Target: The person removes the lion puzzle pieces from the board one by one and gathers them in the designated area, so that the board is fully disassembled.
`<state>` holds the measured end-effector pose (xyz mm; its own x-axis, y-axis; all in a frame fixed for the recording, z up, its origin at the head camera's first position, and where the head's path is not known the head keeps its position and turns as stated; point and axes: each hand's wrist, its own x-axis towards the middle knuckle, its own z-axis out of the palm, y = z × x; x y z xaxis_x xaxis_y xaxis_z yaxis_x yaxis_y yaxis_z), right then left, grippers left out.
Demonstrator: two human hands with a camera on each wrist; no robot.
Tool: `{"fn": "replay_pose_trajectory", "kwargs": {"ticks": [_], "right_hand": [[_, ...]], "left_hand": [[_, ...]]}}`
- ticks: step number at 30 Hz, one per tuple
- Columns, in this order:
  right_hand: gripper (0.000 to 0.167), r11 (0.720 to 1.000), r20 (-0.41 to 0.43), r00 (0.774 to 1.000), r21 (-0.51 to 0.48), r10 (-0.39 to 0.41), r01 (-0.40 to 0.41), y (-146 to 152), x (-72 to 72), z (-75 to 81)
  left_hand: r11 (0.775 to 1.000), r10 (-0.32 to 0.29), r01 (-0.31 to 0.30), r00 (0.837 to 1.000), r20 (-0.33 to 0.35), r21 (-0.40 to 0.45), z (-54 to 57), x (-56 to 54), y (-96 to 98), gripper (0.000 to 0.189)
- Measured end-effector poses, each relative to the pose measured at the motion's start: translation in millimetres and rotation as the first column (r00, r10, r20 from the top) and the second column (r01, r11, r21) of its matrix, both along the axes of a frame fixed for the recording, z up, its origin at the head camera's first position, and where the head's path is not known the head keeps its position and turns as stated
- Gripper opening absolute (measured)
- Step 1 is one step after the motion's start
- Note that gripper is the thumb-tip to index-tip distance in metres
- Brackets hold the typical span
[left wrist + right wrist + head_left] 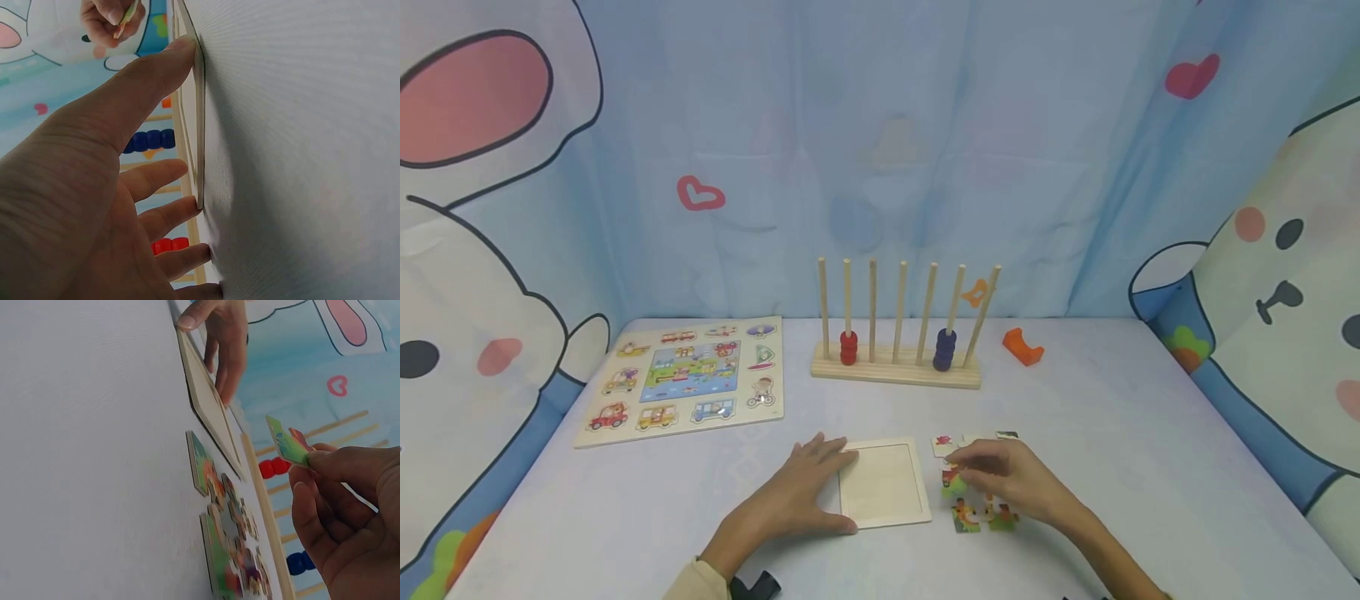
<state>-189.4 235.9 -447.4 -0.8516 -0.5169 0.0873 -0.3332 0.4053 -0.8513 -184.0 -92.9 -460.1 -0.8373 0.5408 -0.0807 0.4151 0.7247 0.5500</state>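
Note:
My left hand [808,492] rests at the left side of a square wooden puzzle tray [883,483], with its thumb at the near corner and its fingertips along the far left edge. The tray lies flat, and its recessed middle is bare wood. My right hand [1018,479] pinches a green and red jigsaw piece [289,445] between thumb and fingers, raised above the table in the right wrist view. Beneath and around that hand lie several loose jigsaw pieces [966,517] with coloured pictures, partly hidden by it.
Behind the tray stands a wooden peg rack [895,374] with red beads [848,348] and dark blue beads [945,350]. A vehicle picture puzzle board [692,375] lies at the back left. An orange curved block [1022,347] sits right of the rack, before a printed curtain [880,167].

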Motion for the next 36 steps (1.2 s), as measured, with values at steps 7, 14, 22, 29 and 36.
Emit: {"fn": "replay_pose_trajectory", "kwargs": {"ticks": [7, 14, 22, 29, 36], "right_hand": [[0.027, 0.999, 0.034, 0.998, 0.003, -0.053, 0.053, 15.5, 2.5, -0.8], [0.031, 0.991, 0.059, 0.99, 0.051, -0.128, 0.125, 29.7, 5.8, 1.4], [0.032, 0.982, 0.086, 0.98, 0.069, -0.181, 0.175, 48.9, 10.2, 3.1], [0.032, 0.966, 0.129, 0.966, 0.155, -0.225, 0.205, 62.5, 9.9, 3.7], [0.027, 0.967, 0.22, 0.955, 0.205, -0.197, 0.152, 71.5, 11.7, 2.4]], "left_hand": [[1.0, 0.002, -0.002, 1.0, 0.006, -0.002, 0.7, 0.8, -0.5, 0.089], [1.0, 0.002, -0.002, 1.0, 0.003, 0.001, 0.3, 1.1, -1.3, 0.09], [1.0, 0.003, -0.003, 1.0, 0.001, -0.007, 1.0, 1.6, -1.8, 0.089], [1.0, -0.001, 0.001, 1.0, -0.001, -0.005, 0.5, 0.8, -2.3, 0.089], [1.0, -0.008, 0.008, 1.0, -0.005, -0.004, 0.2, 0.6, -1.7, 0.088]]}}
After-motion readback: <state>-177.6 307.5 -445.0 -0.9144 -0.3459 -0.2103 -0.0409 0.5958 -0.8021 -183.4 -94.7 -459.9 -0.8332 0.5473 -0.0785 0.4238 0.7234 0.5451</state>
